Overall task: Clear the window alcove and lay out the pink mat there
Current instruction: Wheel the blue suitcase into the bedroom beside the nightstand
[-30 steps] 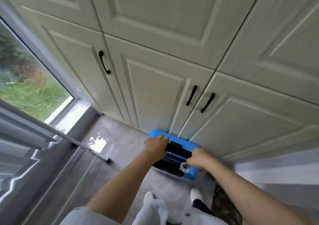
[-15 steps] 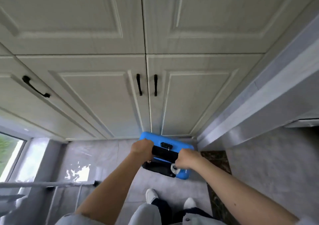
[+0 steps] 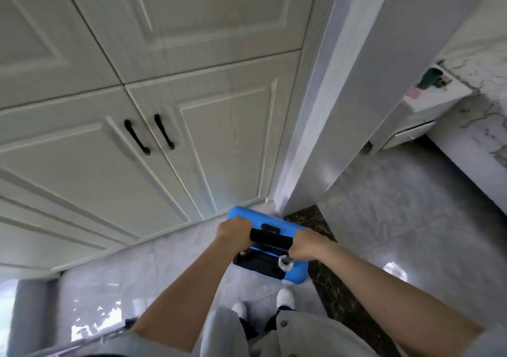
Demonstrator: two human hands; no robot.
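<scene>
Below, a blue suitcase [image 3: 295,275] is held upright on the grey tiled floor [image 3: 411,219], its long top face running from the cabinet doors [image 3: 219,137] toward the white shoes [image 3: 285,297]. Its black handle [image 3: 270,239] is gripped by curled fingers of the left hand [image 3: 233,232] and right hand [image 3: 304,247]. Compared with half a second ago, the window is hardly seen and a wall corner [image 3: 307,137] fills the right.

Both arms extended forward-down; left hand [image 3: 232,232] and right hand [image 3: 304,246] fisted, knuckles up, gripping bar.
</scene>
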